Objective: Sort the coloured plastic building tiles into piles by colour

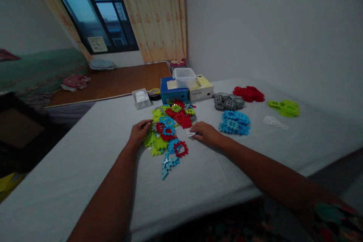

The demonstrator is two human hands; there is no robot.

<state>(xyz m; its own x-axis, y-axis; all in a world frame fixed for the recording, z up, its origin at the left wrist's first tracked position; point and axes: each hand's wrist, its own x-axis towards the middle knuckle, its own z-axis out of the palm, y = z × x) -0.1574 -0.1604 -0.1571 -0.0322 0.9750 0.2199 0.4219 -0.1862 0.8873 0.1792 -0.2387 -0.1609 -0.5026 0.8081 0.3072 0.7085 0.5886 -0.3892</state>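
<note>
A mixed heap of flat notched plastic building pieces in green, red, blue and grey lies on the white-covered table between my hands. At the heap's left edge rests my left hand, its fingers curled together; whatever they may hold is hidden. My right hand, just right of the heap, pinches a white building piece close to the tabletop. A red ring-shaped piece and a joined light-blue piece lie at the heap's near end.
Sorted piles stand to the right: grey pieces, blue pieces, red pieces, green pieces and a few white pieces. Behind the heap are a blue box, a yellow-white box, a clear tub and a small white box.
</note>
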